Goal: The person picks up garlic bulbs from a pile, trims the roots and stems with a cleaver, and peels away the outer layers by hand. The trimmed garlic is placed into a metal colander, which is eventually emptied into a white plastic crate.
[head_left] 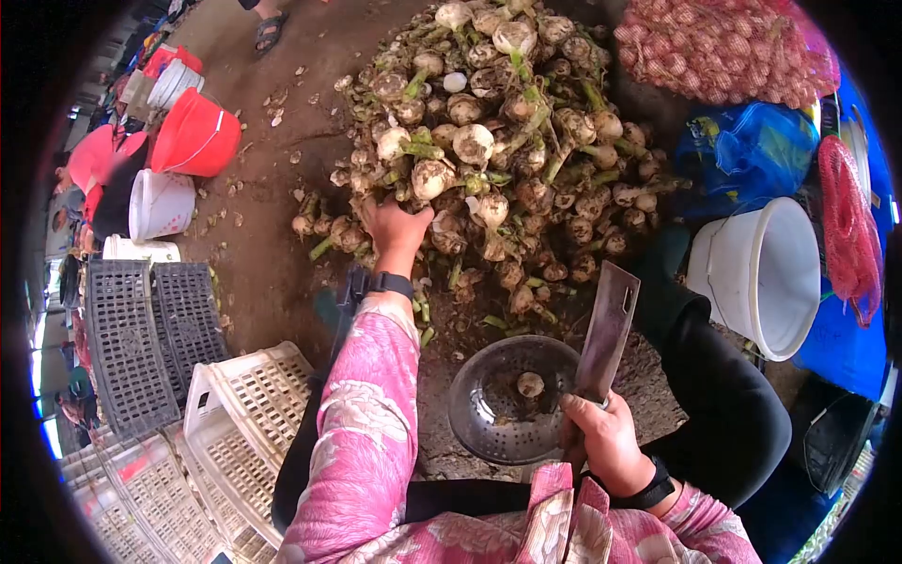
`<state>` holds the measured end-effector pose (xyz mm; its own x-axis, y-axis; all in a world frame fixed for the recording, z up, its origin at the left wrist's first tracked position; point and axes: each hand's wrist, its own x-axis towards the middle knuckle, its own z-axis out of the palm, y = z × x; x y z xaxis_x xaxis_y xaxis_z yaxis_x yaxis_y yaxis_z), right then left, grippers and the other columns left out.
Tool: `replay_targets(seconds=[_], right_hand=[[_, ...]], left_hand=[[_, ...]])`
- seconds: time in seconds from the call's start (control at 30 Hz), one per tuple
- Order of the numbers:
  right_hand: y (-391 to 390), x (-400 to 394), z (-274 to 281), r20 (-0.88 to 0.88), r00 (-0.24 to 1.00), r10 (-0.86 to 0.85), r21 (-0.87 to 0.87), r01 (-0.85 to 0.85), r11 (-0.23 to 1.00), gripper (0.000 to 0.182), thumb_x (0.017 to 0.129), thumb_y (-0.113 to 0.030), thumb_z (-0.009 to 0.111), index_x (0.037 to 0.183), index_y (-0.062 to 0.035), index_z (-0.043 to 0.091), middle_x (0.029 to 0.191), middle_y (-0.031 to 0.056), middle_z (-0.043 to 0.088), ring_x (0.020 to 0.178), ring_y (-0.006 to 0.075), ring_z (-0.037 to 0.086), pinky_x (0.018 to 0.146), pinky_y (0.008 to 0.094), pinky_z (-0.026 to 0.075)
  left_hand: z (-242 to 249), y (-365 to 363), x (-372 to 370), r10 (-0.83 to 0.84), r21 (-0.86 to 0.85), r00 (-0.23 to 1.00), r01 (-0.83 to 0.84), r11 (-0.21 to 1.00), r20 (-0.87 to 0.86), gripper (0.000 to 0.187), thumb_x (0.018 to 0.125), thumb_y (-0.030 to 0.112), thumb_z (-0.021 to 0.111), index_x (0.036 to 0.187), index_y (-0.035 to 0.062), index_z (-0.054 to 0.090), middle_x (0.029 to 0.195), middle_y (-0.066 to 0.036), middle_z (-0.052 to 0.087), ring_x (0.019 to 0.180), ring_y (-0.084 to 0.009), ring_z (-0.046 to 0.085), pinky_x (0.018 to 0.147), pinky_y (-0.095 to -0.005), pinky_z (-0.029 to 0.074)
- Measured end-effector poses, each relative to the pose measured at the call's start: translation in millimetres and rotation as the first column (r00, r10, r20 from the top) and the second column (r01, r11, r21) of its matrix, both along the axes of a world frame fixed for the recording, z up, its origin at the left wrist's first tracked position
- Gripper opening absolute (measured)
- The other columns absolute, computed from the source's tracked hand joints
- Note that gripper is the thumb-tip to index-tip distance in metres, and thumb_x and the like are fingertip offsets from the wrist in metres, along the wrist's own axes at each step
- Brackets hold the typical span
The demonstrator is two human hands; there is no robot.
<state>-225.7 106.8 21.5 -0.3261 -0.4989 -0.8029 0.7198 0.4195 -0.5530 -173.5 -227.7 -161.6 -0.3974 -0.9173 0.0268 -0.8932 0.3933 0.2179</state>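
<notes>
Garlic bulbs (489,160), muddy and with green stalks still on, lie heaped on the ground in front of you, and nearly all of that pile looks untrimmed. Your left hand (395,226) reaches into the near edge of the heap, its fingers curled down among the bulbs; whether it has closed on one you cannot tell from here. Your right hand (601,437) is clenched round the handle of a cleaver (608,331), blade standing upright, just beside the metal colander (489,414) by your knees. Only one trimmed bulb (531,383) sits in that colander, so by my reading you are near the start, with the heap left to work through.
</notes>
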Motion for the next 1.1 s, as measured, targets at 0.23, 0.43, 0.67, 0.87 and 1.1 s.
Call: replay_targets(seconds=[0.23,0.43,0.67,0.87,1.1], right_hand=[[11,15,11,-0.082,0.996,0.046,-0.107,-0.054,0.993,0.009,0.08,-0.013,0.056,0.076,-0.0063,0.053,0.063,-0.0056,0.047,0.056,0.0041,0.042,0.05,0.0209,0.034],[27,19,12,-0.214,0.974,-0.071,-0.19,0.03,0.981,0.006,0.079,-0.01,0.057,0.078,-0.0052,0.054,0.061,-0.0066,0.046,0.053,0.0032,0.039,0.047,0.0206,0.033],[36,5,23,-0.949,0.21,0.235,0.191,-0.207,0.96,0.02,0.071,-0.016,0.063,0.079,-0.0011,0.052,0.067,0.0201,0.057,0.064,0.0358,0.057,0.057,0.0399,0.046],[40,43,33,-0.983,-0.14,0.121,0.18,-0.582,0.793,0.029,0.055,-0.023,0.069,0.074,-0.0078,0.053,0.062,0.0072,0.056,0.055,0.0251,0.057,0.05,0.0358,0.046],[32,57,28,-0.988,-0.151,0.027,0.118,-0.64,0.759,0.03,0.055,-0.03,0.068,0.073,-0.0105,0.053,0.061,0.0065,0.055,0.056,0.0256,0.057,0.049,0.0377,0.045]], left_hand=[[9,24,20,0.161,0.228,0.928,-0.086,0.97,-0.335,0.064,0.065,0.047,0.057,0.095,-0.0088,0.058,0.098,-0.026,0.057,0.099,-0.0349,0.052,0.086,-0.0401,0.04],[67,77,21,0.712,0.789,0.351,0.363,0.496,-0.609,0.047,0.075,0.051,0.058,0.101,0.0126,0.054,0.08,0.0,0.054,0.066,-0.0119,0.05,0.044,-0.0281,0.043],[217,187,69,0.283,0.496,0.411,0.651,0.575,-0.867,0.037,0.066,0.003,0.062,0.101,0.0028,0.051,0.09,-0.003,0.057,0.085,-0.0116,0.054,0.076,-0.0253,0.044],[228,232,110,0.359,0.5,0.351,0.667,0.552,-0.865,0.05,0.066,0.007,0.07,0.108,0.0046,0.043,0.096,-0.005,0.056,0.084,-0.0123,0.055,0.076,-0.0255,0.046],[212,252,142,0.466,0.474,0.246,0.743,0.473,-0.85,0.051,0.064,0.006,0.071,0.107,0.0031,0.043,0.094,-0.005,0.055,0.084,-0.0108,0.055,0.076,-0.0252,0.046]])
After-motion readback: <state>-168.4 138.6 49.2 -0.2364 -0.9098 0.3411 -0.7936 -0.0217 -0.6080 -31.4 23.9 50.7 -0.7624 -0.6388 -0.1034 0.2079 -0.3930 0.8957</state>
